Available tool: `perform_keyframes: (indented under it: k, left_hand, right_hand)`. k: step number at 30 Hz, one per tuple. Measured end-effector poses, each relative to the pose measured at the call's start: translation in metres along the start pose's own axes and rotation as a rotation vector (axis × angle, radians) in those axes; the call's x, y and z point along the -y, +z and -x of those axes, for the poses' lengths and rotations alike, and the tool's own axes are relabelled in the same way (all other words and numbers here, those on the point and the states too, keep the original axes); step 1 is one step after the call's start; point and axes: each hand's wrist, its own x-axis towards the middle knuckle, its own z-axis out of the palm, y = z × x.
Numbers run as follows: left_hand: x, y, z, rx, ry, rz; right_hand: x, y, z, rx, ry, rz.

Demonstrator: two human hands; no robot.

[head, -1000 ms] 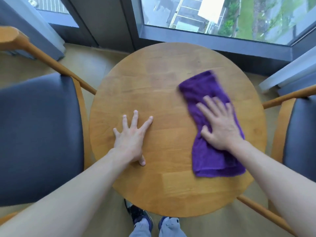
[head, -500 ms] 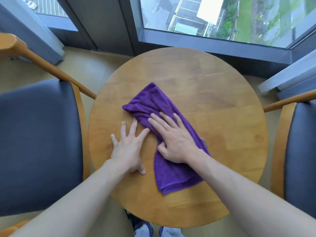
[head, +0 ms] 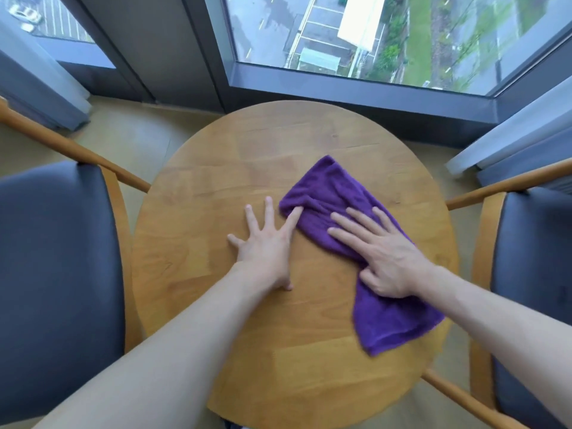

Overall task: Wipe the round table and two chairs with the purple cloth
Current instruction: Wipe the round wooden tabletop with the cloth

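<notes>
On the round wooden table [head: 216,351], table-wiping is in hand: the right hand [head: 383,258] presses flat-fingered on the purple cloth [head: 387,323], the left hand [head: 266,249] braces splayed beside it, so next likely another sweep.

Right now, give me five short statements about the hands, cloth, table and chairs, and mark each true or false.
1. The right hand presses flat on the purple cloth. True.
2. The left hand grips the cloth in a fist. False: it lies flat on the round table, fingers spread, one fingertip at the cloth's edge.
3. The cloth lies on a chair seat. False: it is on the table.
4. A dark-cushioned chair stands on each side of the table. True.
5. The cloth is folded into a neat square. False: it is rumpled and elongated.
</notes>
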Motion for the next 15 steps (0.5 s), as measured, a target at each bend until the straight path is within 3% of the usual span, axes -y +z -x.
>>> perform_keyframes:
  k: [3, 6, 8, 11, 15]
  left_hand:
    - [0.002, 0.008, -0.004, -0.050, -0.033, 0.001]
    - [0.004, 0.009, -0.008, -0.056, -0.049, -0.015]
    - [0.005, 0.008, -0.007, -0.060, -0.055, -0.039]
    - [0.007, 0.009, -0.005, -0.076, -0.065, -0.067]
    - [0.009, 0.012, -0.005, -0.061, -0.051, -0.055]
  right_hand:
    - [-0.030, -0.005, 0.005, -0.069, 0.317, -0.096]
    - [-0.012, -0.006, -0.035, -0.173, 0.710, -0.232]
    - [0.003, -0.011, -0.074, -0.212, 0.847, -0.325]
    - [0.022, -0.018, -0.129, -0.230, 0.775, -0.329]
    - [0.050, -0.024, -0.171, -0.161, 0.444, -0.280]
